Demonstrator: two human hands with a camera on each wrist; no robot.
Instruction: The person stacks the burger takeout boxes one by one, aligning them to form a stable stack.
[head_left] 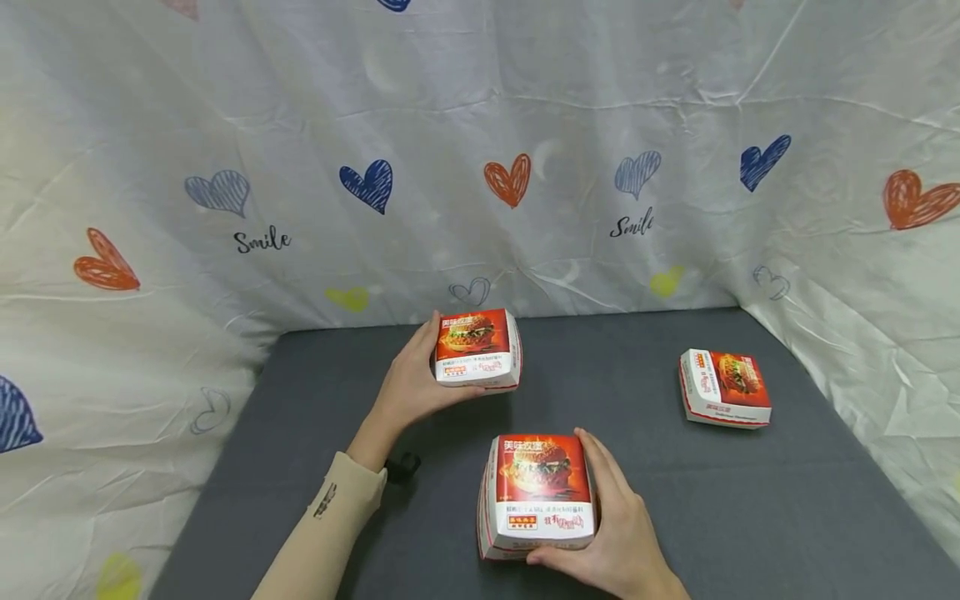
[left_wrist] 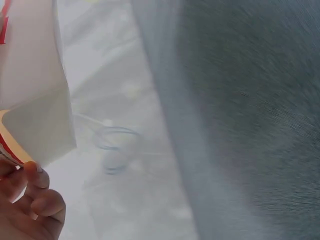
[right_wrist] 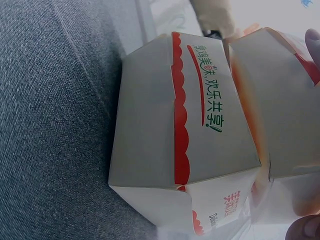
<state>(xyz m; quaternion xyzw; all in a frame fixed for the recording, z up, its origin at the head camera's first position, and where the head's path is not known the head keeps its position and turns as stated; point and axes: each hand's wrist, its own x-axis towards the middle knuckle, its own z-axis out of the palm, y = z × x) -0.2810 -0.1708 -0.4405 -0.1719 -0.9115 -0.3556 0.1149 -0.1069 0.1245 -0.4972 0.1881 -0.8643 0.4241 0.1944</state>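
Box [head_left: 474, 350] in left hand [head_left: 414, 379]; second box [head_left: 542, 496] (seemingly stacked) in right hand [head_left: 618, 529].

- Lower box [right_wrist: 142, 125] on the worktop [head_left: 750, 517], upper box [head_left: 543, 492] over it.
- Far box [head_left: 476, 346] behind these, slightly left.
- Side box [head_left: 726, 388] on the worktop, right.
- Curtain [head_left: 435, 108] behind.
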